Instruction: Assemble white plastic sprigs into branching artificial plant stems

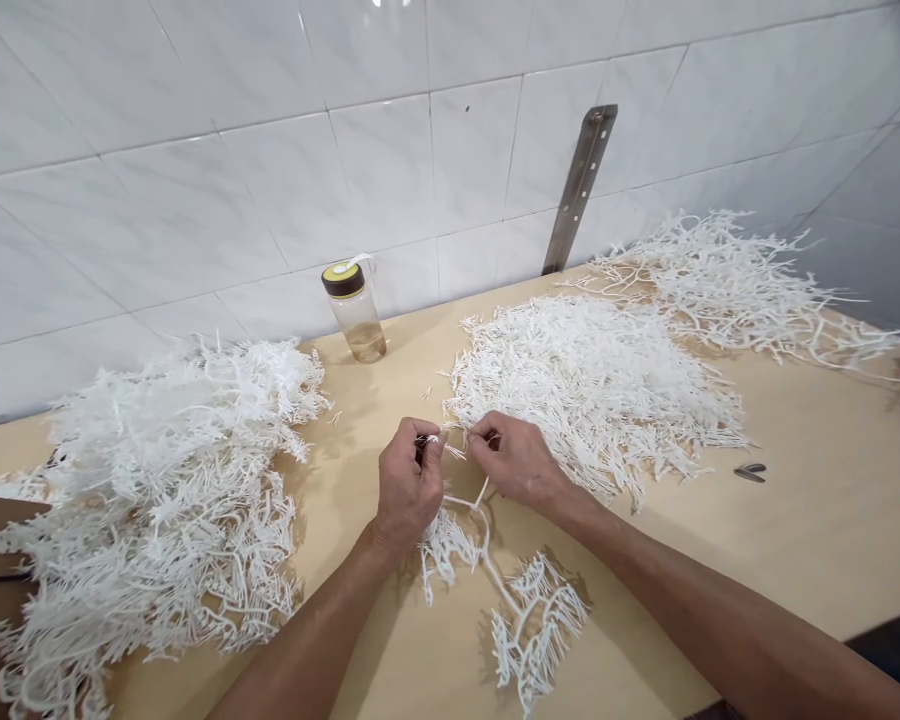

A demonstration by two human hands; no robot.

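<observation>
My left hand (411, 485) is closed in a pinch around part of a white plastic branch (487, 545). Its stem curves down toward me, with feathery tufts of thin twigs hanging below the hand and lying on the table. Just to the right, my right hand (517, 460) has thumb and forefinger pressed together near thin white twigs; what sits between those fingertips is too small to make out. A pile of small loose white sprigs (585, 380) lies right behind and beside my right hand.
On the left, a large heap of white branches (187, 500) covers the table (817, 500). Bare white stems (750, 280) lie at the back right. A bottle (356, 315) and a metal ruler-like strip (581, 190) stand by the tiled wall. A small dark object (750, 472) lies right.
</observation>
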